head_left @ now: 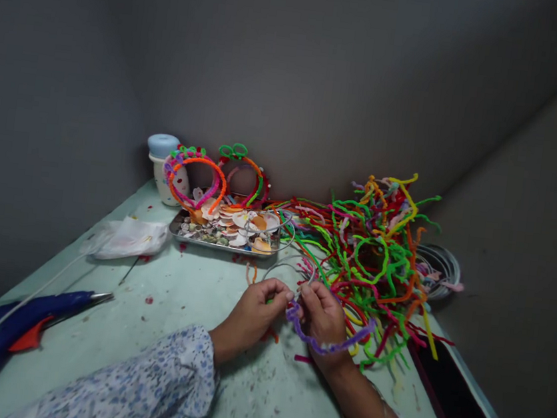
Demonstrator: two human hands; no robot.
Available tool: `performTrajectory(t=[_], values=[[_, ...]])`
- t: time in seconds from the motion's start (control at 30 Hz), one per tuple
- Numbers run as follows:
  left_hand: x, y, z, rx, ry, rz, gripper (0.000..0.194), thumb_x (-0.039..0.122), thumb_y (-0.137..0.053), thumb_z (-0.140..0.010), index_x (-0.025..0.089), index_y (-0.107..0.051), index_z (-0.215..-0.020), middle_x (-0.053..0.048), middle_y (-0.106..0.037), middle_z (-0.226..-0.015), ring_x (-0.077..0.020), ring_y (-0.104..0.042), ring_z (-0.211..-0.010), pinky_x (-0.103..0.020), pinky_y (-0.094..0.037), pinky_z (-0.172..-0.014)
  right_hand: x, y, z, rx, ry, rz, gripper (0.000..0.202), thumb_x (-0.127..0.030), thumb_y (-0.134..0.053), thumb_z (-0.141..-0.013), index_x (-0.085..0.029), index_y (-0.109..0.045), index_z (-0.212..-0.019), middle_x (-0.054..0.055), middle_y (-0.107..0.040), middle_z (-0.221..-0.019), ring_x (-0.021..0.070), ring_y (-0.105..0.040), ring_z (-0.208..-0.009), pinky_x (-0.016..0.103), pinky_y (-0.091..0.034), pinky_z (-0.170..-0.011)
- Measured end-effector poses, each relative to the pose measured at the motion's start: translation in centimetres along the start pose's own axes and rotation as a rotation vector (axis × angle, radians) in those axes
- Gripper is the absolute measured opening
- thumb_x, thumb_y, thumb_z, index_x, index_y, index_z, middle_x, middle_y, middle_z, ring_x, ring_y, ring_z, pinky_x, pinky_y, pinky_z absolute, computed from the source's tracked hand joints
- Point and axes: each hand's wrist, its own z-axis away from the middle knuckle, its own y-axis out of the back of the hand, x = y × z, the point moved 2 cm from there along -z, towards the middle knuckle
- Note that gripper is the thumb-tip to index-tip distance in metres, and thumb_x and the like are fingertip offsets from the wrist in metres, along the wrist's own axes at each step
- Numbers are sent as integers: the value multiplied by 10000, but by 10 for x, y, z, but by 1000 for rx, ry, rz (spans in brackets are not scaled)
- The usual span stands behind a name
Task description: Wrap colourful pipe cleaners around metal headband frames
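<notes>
Both hands meet over the middle of the table, fingertips nearly touching. My left hand (258, 308) is closed in a pinch at the near end of a purple pipe cleaner (326, 346). Thumb and fingers of my right hand (325, 318) are closed on a thin grey headband (288, 264), whose loop arches up behind the hands. From the fingertips the wavy purple pipe cleaner trails right, across the right hand and wrist. The exact contact between the pipe cleaner and headband is hidden by my fingers.
A metal tray (223, 250) holds shells, with finished colourful headbands (198, 163) at its back. A heap of pipe cleaners (378, 260) lies right, beside coiled grey bands (444, 275). At left are a blue glue gun (39, 316), a plastic bag (134, 239) and a lidded cup (166, 179).
</notes>
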Motion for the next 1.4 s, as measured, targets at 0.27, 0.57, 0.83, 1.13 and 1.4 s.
performTrajectory(t=[0.27, 0.57, 0.83, 1.13, 1.4], values=[[-1, 1, 1, 34, -30, -51, 270, 397, -619, -823, 146, -602, -727, -5, -565, -648, -117, -482, -607, -234, -369, -594, -3, -2, 0, 17, 28, 12, 368, -503, -672, -797, -198, -517, -663, -67, -476, -490, 79, -406, -435, 189, -332, -426], [-2, 2, 3, -16, -9, 57, 283, 425, -611, -838, 155, -577, -762, 1, -565, -664, -110, -487, -614, -222, -373, -599, -2, -2, 3, 15, 10, -4, 339, -488, -650, -821, -210, -517, -679, -63, -494, -509, 88, -406, -434, 196, -316, -412], [-4, 4, 2, -7, -6, 26, 277, 419, -634, -820, 149, -587, -788, -7, -586, -677, -116, -493, -619, -222, -374, -600, -3, -1, 2, 32, 26, 45, 354, -497, -649, -816, -205, -517, -665, -60, -486, -502, 84, -382, -419, 197, -293, -390], [2, 2, 7, -12, -113, -131, 254, 390, -516, -901, 156, -583, -830, -9, -578, -719, -133, -493, -663, -229, -377, -629, -3, 0, 2, 51, 6, 43, 386, -534, -673, -777, -203, -515, -657, -67, -480, -462, 76, -380, -383, 191, -293, -371], [7, 1, 12, 32, -223, -320, 196, 319, -453, -929, 179, -554, -835, 8, -534, -726, -138, -467, -673, -233, -357, -645, -5, -2, 4, 48, 29, 67, 361, -501, -666, -800, -205, -522, -652, -59, -490, -481, 84, -394, -407, 195, -317, -390]])
